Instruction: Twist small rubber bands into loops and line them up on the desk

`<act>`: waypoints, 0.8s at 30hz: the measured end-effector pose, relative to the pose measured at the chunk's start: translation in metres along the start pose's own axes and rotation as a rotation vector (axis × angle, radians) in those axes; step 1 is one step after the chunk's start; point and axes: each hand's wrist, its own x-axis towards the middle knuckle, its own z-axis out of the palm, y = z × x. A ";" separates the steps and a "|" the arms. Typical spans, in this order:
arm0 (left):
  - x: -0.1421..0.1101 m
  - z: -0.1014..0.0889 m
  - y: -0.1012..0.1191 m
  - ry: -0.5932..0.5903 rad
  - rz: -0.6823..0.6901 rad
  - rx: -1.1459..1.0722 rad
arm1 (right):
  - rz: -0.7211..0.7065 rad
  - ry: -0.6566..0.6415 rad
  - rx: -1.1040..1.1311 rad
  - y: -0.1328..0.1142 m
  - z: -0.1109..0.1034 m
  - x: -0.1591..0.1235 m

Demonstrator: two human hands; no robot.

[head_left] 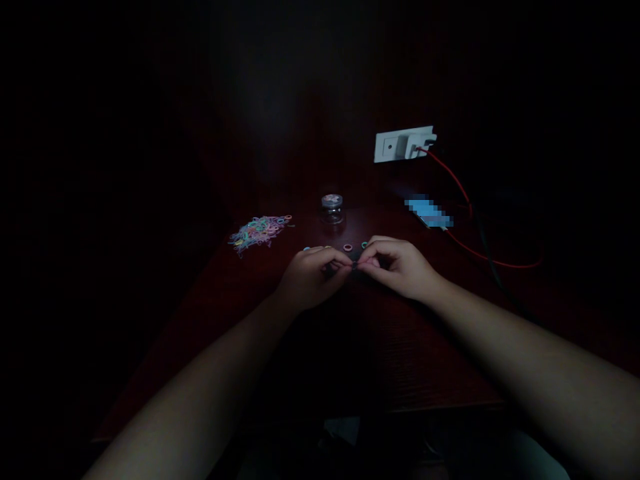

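Observation:
The scene is very dark. My left hand point(313, 273) and my right hand point(397, 265) meet fingertip to fingertip over a dark red table point(425, 360). Both pinch a tiny dark item point(354, 265) between them, too small and dim to identify. Just beyond my fingers lie a few small coloured rubber bands point(348, 247) in a short row. A loose pile of pastel rubber bands point(260, 230) lies to the left of my hands. A small clear glass jar point(332, 209) stands behind the row.
A white wall socket point(403, 145) with a plugged-in charger sits at the back right. Its red cable point(493, 262) loops across the table's right side, next to a blurred blue object point(429, 211). The table's near edge crosses below my forearms.

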 end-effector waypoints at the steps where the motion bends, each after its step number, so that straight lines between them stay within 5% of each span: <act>1: 0.000 0.000 0.000 -0.001 -0.004 -0.014 | 0.002 0.002 0.002 0.000 0.000 0.000; 24: 0.000 -0.001 0.002 0.004 -0.035 0.010 | -0.017 0.007 -0.020 0.000 0.000 -0.001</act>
